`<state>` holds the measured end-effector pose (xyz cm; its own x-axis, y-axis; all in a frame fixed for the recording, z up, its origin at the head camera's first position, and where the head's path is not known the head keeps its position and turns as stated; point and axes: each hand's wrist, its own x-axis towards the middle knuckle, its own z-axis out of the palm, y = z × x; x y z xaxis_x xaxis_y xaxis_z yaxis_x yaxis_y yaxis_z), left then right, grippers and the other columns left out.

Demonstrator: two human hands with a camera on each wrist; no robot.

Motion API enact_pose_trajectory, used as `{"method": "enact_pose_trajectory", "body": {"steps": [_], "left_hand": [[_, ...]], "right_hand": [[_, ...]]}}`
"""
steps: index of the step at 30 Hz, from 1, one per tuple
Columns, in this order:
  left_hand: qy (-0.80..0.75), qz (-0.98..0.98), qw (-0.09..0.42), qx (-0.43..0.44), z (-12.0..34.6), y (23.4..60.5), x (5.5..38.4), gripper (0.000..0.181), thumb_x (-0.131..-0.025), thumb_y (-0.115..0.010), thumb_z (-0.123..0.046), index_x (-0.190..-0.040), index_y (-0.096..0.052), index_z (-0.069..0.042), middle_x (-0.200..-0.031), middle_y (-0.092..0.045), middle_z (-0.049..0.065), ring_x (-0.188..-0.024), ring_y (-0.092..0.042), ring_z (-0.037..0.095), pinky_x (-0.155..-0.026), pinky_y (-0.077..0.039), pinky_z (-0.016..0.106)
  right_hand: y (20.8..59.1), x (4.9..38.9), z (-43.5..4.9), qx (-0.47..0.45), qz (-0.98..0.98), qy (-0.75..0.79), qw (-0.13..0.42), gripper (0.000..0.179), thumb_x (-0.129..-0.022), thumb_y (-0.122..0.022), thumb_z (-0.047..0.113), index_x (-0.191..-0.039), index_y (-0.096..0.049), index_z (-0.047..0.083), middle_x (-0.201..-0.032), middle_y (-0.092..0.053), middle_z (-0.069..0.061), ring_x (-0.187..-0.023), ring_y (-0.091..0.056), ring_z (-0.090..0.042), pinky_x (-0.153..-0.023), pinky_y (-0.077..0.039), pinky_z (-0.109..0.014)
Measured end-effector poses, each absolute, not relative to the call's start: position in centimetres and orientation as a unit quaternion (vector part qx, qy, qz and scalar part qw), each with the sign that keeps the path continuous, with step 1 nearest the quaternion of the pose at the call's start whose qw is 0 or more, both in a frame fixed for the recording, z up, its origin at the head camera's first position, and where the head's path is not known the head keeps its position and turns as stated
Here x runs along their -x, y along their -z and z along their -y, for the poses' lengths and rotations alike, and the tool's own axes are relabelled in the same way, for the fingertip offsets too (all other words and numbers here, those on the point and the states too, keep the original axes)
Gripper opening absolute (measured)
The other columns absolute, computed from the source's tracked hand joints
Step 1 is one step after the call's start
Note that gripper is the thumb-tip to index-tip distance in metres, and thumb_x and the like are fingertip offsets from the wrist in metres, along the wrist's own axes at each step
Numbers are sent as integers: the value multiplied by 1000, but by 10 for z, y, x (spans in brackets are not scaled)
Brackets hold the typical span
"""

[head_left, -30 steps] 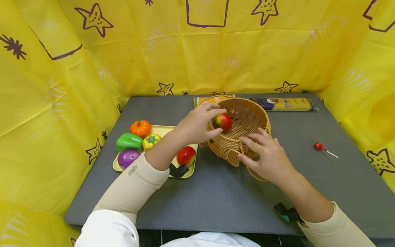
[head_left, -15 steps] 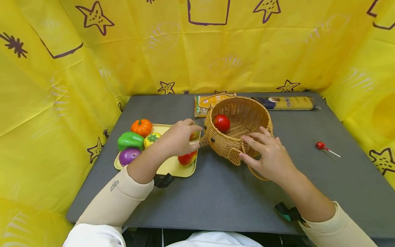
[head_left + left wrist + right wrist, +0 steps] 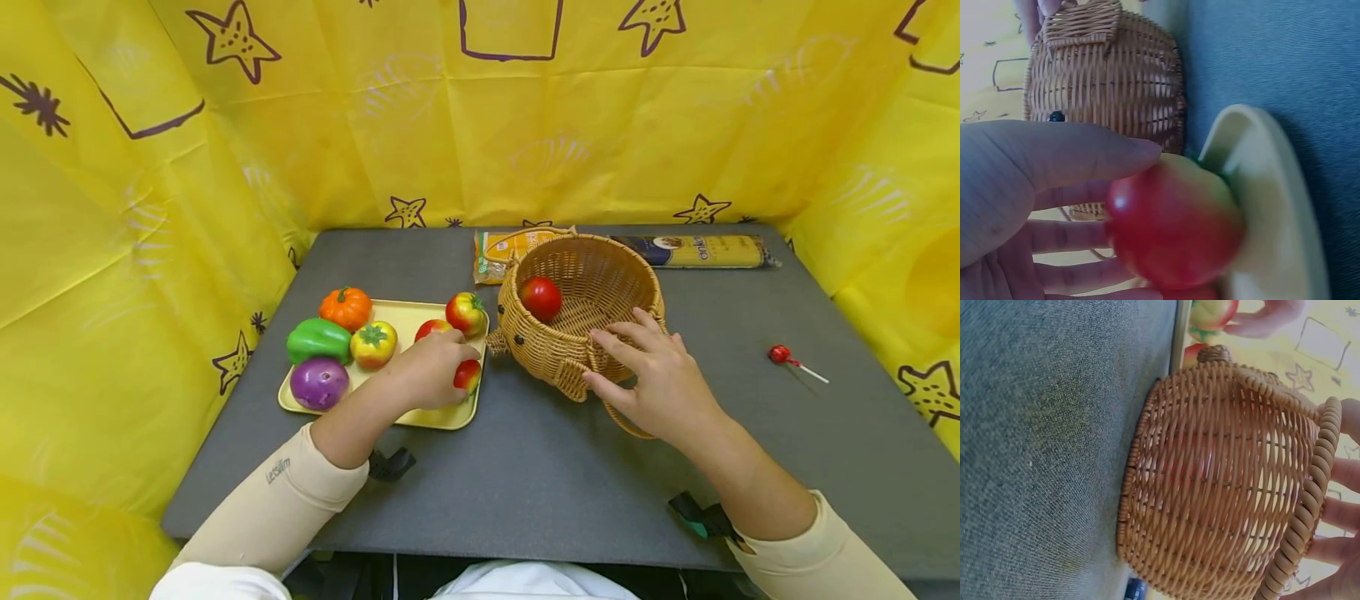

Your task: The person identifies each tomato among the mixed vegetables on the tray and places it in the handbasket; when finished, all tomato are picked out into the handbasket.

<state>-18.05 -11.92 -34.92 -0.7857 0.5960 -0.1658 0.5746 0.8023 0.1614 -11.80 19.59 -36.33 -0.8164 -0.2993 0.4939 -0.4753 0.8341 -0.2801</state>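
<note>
In the head view my left hand (image 3: 431,371) is over the right part of the yellow tray (image 3: 427,418). Its thumb and fingers grip a red-and-yellow toy fruit (image 3: 1175,222), which hides part of another red one behind it. My right hand (image 3: 656,379) rests its fairly straight, spread fingers at the near right rim of the wicker basket (image 3: 543,354). Inside the basket lies one red toy fruit (image 3: 541,298). In the right wrist view the fingers (image 3: 1342,512) show behind the basket's twisted handle (image 3: 1304,515).
The tray also bears a pumpkin (image 3: 346,309), a green pepper (image 3: 318,342), a purple eggplant-like piece (image 3: 319,383), a yellow fruit (image 3: 373,344) and other red-and-yellow fruits (image 3: 466,313). Two packages (image 3: 708,251) lie behind the basket. A lollipop (image 3: 780,354) lies at right.
My left hand has moved from above the basket's opening left and down to the tray, onto a fruit there. The fruit in the basket has turned. My right hand has stayed at the rim.
</note>
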Motion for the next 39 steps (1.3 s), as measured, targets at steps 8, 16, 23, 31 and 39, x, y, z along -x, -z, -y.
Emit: {"method": "enact_pose_trajectory", "body": {"steps": [8, 16, 23, 31, 39], "left_hand": [[-71, -946, 91, -302, 120, 355, 177, 41, -82, -81, -20, -121, -74, -11, -109, -61, 9, -92, -57, 24, -86, -53, 39], [-84, -946, 76, -304, 123, 360, 178, 41, -80, -82, -19, -119, -74, -10, -108, -62, 8, -94, -57, 24, -88, -52, 38], [-96, -946, 61, -304, 125, 361, 175, 41, -79, -82, -18, -119, -75, -12, -112, -62, 8, -97, -57, 24, -90, -53, 39], [-119, -940, 15, -319, 126, 351, 169, 42, -80, -81, -20, -122, -74, -13, -116, -64, 8, -103, -59, 27, -92, -54, 41], [-161, -938, -19, -306, 124, 337, 168, 46, -82, -80, -19, -127, -72, -13, -124, -62, 9, -112, -57, 28, -93, -55, 42]], "right_hand": [[365, 119, -197, -212, 927, -203, 233, 50, -79, -87, 32, -124, -75, 14, -122, -69, -12, -137, -48, -47, -88, -37, -86], [365, 119, -197, -209, 929, -203, 230, 50, -79, -87, 32, -124, -74, 14, -122, -68, -11, -138, -48, -46, -89, -37, -86], [365, 119, -196, -209, 929, -205, 228, 50, -79, -87, 32, -124, -75, 15, -122, -68, -11, -138, -48, -46, -89, -37, -86], [366, 119, -197, -206, 930, -205, 225, 50, -80, -86, 33, -124, -74, 15, -123, -68, -11, -139, -47, -46, -90, -36, -86], [367, 118, -197, -202, 933, -206, 217, 50, -80, -86, 33, -126, -74, 15, -124, -68, -11, -139, -46, -46, -91, -35, -86]]}}
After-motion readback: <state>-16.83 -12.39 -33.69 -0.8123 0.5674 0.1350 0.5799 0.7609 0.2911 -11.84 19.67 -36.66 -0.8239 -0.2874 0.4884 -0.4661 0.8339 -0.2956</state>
